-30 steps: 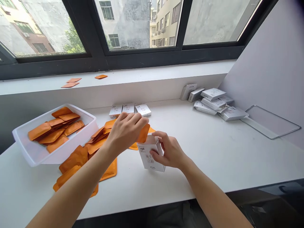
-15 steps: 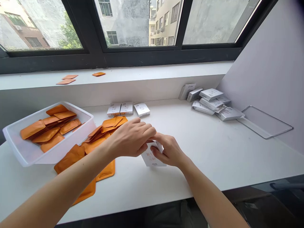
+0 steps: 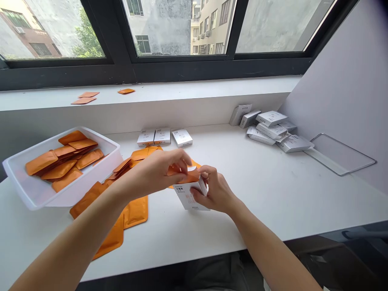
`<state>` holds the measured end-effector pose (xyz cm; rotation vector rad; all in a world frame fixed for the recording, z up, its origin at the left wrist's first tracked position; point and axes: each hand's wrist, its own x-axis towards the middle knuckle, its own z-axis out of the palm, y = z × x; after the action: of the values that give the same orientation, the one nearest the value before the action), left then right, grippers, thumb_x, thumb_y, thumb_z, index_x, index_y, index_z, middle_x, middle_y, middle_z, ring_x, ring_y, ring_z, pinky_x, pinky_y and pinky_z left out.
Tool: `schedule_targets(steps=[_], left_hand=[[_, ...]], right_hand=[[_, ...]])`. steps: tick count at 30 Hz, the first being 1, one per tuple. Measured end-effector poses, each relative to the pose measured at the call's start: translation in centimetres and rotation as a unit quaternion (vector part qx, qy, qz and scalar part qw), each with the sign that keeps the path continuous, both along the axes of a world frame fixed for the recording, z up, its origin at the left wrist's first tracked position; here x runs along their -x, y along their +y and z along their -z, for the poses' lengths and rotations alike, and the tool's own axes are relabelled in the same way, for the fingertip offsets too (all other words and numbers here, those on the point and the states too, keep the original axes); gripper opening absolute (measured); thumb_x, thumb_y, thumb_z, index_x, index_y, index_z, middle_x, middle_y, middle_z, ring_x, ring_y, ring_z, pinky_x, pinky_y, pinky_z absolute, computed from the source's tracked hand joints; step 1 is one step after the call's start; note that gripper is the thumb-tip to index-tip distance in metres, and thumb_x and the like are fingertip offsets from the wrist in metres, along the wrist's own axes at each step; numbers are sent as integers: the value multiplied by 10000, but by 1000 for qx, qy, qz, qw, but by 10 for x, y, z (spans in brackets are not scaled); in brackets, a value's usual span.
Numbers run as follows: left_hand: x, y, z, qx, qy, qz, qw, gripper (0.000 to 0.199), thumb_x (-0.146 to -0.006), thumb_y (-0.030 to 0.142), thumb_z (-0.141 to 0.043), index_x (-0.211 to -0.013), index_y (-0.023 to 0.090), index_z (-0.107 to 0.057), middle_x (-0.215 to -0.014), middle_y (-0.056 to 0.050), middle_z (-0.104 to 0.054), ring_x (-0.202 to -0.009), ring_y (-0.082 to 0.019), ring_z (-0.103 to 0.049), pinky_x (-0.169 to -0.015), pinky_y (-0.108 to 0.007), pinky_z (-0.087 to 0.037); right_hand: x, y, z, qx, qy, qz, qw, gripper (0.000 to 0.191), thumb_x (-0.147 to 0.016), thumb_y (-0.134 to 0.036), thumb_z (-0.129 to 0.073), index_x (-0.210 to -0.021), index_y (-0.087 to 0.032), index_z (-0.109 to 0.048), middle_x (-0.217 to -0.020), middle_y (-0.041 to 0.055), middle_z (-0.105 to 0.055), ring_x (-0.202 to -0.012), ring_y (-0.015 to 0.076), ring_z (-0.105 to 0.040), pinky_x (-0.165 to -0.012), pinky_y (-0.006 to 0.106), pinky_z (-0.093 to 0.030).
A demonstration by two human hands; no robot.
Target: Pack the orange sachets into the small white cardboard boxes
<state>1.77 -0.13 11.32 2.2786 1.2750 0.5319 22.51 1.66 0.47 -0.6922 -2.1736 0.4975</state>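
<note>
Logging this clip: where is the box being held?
In the head view, the white box is just below centre, in the right hand, right of most loose orange packets.

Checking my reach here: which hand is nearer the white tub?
Left. The left hand is right of the tub, at the open top of the box; the right hand is farther right, holding the box.

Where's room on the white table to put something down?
The biggest bare patch of white table lies between the right hand, the piled white cartons and the thin frame. A smaller one lies between the forearms. The left is crowded: plastic tub, loose orange sachets.
</note>
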Motion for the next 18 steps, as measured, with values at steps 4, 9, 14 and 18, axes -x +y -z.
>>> schedule_targets(steps=[4,9,14,18], left_hand=[[-9,-1,-4,-29,63,16,997,155,-891,286,-517,-823,263,-654,-704,43,-655,-636,-122,-563,-559,-232,-359],[-35,1,-2,-113,178,25,977,238,-876,166,-481,-690,206,-624,-665,8,-606,-614,-139,-517,-650,-301,-355],[-29,3,7,-197,122,-13,973,141,-912,277,-492,-989,225,-598,-976,-25,-633,-889,-192,-557,-833,-357,-371],[-14,3,21,-222,75,-39,971,159,-937,297,-473,-877,243,-610,-922,-1,-632,-863,-173,-546,-849,-356,-352]], right_hand=[[3,-1,2,-45,14,-6,999,452,-782,-225,-556,-1129,-281,-272,-722,-54,-585,-497,100,-468,-480,224,-387],[6,-2,6,-59,50,-3,997,455,-770,-239,-592,-1095,-281,-276,-708,-60,-563,-514,105,-462,-482,234,-397],[-2,4,2,-24,83,36,996,455,-789,-220,-595,-1087,-290,-258,-719,-73,-538,-516,97,-488,-492,229,-405],[-3,4,-1,-44,80,34,995,453,-793,-228,-603,-1094,-288,-270,-710,-75,-549,-506,95,-503,-486,226,-406]])
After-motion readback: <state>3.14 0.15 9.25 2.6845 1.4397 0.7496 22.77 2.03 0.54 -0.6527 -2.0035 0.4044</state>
